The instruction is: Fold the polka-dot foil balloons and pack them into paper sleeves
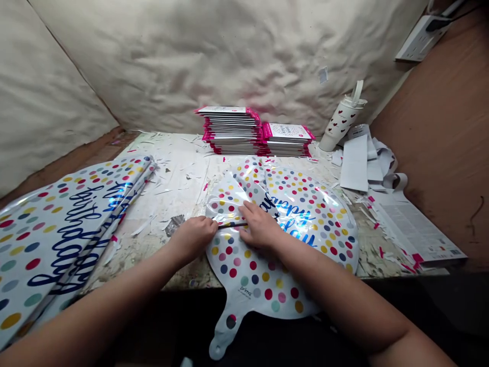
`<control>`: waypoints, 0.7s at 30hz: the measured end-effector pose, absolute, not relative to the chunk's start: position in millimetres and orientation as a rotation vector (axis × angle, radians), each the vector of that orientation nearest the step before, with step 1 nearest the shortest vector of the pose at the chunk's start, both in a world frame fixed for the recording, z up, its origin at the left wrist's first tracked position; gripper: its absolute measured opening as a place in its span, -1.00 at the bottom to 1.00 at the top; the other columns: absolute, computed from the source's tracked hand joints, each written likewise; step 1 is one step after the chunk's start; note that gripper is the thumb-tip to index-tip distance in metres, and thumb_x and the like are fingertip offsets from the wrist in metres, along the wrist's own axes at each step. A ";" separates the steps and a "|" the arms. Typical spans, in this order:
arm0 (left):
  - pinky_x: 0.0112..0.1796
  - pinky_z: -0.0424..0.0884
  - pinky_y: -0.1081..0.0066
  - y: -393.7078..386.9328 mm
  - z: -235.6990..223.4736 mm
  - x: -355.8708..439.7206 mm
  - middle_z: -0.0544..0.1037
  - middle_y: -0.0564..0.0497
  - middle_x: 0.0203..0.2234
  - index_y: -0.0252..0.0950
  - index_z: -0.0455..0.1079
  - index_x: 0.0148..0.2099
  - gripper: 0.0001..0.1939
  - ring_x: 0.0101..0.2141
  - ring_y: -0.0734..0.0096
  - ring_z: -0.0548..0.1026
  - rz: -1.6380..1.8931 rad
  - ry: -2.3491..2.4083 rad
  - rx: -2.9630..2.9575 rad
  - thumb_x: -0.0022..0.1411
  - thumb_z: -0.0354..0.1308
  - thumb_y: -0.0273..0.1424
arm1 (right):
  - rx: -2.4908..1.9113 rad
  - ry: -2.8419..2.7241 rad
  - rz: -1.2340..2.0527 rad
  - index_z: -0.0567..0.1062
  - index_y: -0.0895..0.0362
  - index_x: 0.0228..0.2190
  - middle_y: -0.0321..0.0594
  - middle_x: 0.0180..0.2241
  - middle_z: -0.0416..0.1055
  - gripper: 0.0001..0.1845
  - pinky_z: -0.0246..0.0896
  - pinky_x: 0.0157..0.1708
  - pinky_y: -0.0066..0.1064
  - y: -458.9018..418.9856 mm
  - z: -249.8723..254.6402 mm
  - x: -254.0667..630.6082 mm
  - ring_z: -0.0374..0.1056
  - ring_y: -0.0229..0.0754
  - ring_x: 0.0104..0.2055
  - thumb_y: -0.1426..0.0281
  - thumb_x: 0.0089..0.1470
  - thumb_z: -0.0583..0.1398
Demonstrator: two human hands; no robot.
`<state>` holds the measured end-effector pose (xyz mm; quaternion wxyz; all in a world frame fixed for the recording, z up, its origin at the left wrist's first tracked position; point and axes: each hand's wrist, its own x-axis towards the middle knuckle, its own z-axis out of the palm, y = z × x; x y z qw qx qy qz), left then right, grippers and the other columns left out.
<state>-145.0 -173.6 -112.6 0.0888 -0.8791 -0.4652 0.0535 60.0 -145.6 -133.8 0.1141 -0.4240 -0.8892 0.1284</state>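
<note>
A round foil balloon (282, 265) with coloured polka dots and blue script lies on the tabletop, its tab pointing toward me. Its upper part is folded over. My left hand (193, 238) grips the balloon's folded edge and the end of a thin dark rod (233, 225). My right hand (260, 225) presses down on the folded foil just beyond the rod, its fingers closed on the flap. The rod's far end is hidden beneath that hand. Left of my left hand lies a flattened stack of matching balloons (57, 244).
Two stacks of packaged balloons with pink edges (231, 130) stand at the back of the scarred white table (164, 173). Paper sheets (355, 163), a printed sheet (416, 224), a heart-patterned tumbler (341, 121) and many scraps lie around. A power strip (422, 38) hangs upper right.
</note>
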 end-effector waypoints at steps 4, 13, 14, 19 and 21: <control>-0.44 0.38 0.28 -174.0 -88.5 -136.5 0.48 -0.13 -0.52 -0.37 0.38 -0.40 -0.81 -0.44 0.16 0.48 0.050 -1.435 -2.481 0.15 -0.05 -0.56 | -1.324 -2.608 0.286 0.26 0.27 -0.01 0.06 -0.04 0.30 -0.52 0.23 -0.13 -0.24 -146.0 -130.0 49.0 0.26 0.02 -0.05 0.28 0.06 0.03; -0.05 0.32 0.19 -199.2 -104.2 -130.0 0.48 -0.21 -0.12 -0.41 0.37 -0.06 -0.69 -0.08 0.15 0.41 -0.334 -1.290 -2.517 0.20 -0.09 -0.55 | -1.263 -2.671 0.288 0.31 0.22 -0.09 -0.01 -0.08 0.31 -0.60 0.22 -0.16 -0.30 -146.9 -124.8 46.3 0.24 -0.03 -0.07 0.38 -0.02 0.05; -0.05 0.33 0.18 -197.3 -109.5 -135.1 0.47 -0.22 -0.10 -0.42 0.36 -0.03 -0.67 -0.06 0.14 0.40 -0.279 -1.313 -2.563 0.20 -0.09 -0.55 | -1.254 -2.682 0.297 0.33 0.21 -0.13 -0.02 -0.09 0.31 -0.63 0.21 -0.15 -0.31 -146.8 -124.4 48.8 0.23 -0.04 -0.05 0.38 -0.02 0.05; -0.15 0.40 0.21 -181.0 -120.9 -155.1 0.50 -0.24 -0.19 -0.42 0.36 -0.06 -0.69 -0.17 0.18 0.47 -0.001 -1.402 -2.668 0.19 -0.09 -0.53 | -1.236 -2.712 0.329 0.35 0.19 -0.12 -0.04 -0.12 0.28 -0.62 0.22 -0.18 -0.32 -146.5 -123.1 53.9 0.24 -0.05 -0.09 0.34 0.00 0.05; -0.13 0.37 0.22 -175.6 -119.5 -157.3 0.49 -0.23 -0.17 -0.41 0.34 -0.03 -0.68 -0.15 0.19 0.46 0.023 -1.354 -2.689 0.19 -0.07 -0.54 | -1.214 -2.731 0.332 0.34 0.17 -0.10 -0.07 -0.12 0.28 -0.62 0.23 -0.21 -0.34 -145.9 -122.3 53.4 0.26 -0.08 -0.13 0.34 0.00 0.06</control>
